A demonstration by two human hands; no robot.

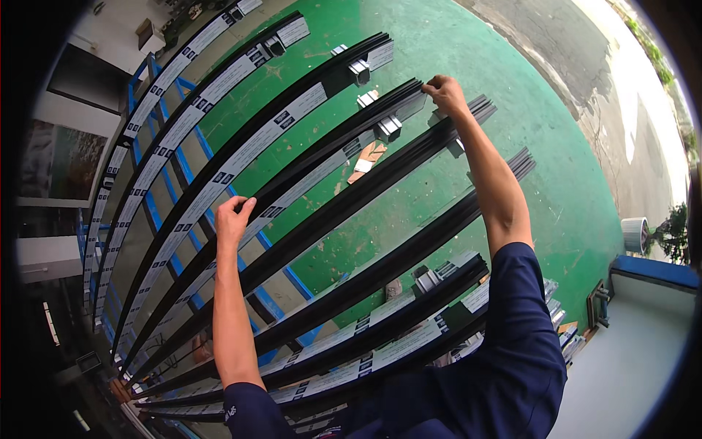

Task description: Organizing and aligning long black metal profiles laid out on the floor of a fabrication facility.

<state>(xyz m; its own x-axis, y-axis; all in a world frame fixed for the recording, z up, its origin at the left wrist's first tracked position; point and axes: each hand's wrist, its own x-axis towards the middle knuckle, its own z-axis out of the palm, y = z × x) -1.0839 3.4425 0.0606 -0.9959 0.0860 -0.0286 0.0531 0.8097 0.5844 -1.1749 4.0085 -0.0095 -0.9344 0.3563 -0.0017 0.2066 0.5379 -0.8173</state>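
Observation:
Long aluminium profiles with black edges and printed white film lie side by side, running from lower left to upper right. My right hand (444,94) is at the far end of one near the middle, thumb and fingertips pinched on the end of its black strip (344,139). Further back along that same profile, my left hand (234,219) has thumb and forefinger pinched at the strip's edge. White film (306,180) covers the profile's side below the strip. Whether the strip is loose or fixed I cannot tell.
Blue rack frames (285,274) carry the profiles. Silvery metal blocks (387,129) sit under several profile ends. A piece of brown cardboard (365,162) lies on the green floor (526,139). At the right are a white planter (635,234) and a blue-topped low wall (654,271).

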